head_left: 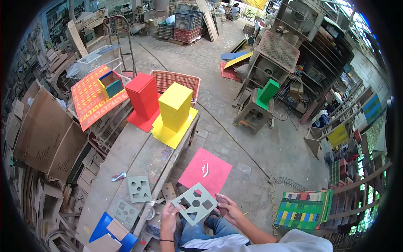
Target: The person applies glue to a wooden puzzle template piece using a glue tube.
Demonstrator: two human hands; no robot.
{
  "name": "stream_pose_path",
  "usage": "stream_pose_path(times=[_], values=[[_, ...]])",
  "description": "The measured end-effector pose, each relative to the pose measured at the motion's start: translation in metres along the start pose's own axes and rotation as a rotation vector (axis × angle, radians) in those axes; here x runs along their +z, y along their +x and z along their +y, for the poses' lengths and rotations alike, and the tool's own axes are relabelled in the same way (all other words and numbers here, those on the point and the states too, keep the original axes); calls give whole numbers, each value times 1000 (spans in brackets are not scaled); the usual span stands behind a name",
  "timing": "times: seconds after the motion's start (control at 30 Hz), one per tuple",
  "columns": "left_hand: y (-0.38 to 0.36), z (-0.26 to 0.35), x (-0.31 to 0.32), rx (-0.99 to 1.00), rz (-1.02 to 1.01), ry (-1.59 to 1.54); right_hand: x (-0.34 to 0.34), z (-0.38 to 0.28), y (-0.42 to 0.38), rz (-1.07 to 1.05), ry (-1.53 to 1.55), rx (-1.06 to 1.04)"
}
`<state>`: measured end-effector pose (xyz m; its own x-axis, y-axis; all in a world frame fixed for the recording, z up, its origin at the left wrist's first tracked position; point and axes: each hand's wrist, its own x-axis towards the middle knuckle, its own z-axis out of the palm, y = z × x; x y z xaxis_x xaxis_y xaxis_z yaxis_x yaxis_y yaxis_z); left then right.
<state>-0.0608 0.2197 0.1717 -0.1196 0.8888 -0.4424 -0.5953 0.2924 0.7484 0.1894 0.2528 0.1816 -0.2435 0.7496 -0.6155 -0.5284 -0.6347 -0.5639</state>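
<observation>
A grey-green board (206, 205) with cut-out shapes is held up over my lap, tilted. My left hand (169, 215) grips it at its left corner. My right hand (231, 207) is closed around a reddish-brown folded piece like sandpaper (221, 205), right at the board's right edge. On the bench (105, 185) to my left lie a similar grey board (145, 195) and another, paler one (125, 217). A small brown board with holes (168, 191) lies at the bench edge. Beyond the held board is a pink sheet (197, 166) with a white mark.
Red stacked sheets (143, 98) and yellow stacked sheets (174, 111) stand on the bench's far end. An orange patterned panel (86, 107) leans beside them. A stool (253, 114) bears a green block (267, 93). Green pocketed panels (300, 212) lie at right. A hose (235, 140) crosses the floor.
</observation>
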Motion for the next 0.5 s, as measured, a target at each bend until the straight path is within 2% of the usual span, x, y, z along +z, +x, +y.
stream_pose_path(times=[0.1, 0.3, 0.37, 0.43, 0.5], values=[[-1, 11, -2, -9, -5, -86, 15, -4, 2, 72, 19, -3], [0, 12, -14, 24, 188, -126, 37, 0, 10, 43, -93, 27], [4, 11, -24, 23, 240, -168, 32, -1, 14, 8, -386, 119], [16, 7, -43, 74, 252, -146, 34, -6, 10, 40, -353, 83], [25, 12, -60, 43, 432, -245, 6, -12, 3, 202, -587, 31]])
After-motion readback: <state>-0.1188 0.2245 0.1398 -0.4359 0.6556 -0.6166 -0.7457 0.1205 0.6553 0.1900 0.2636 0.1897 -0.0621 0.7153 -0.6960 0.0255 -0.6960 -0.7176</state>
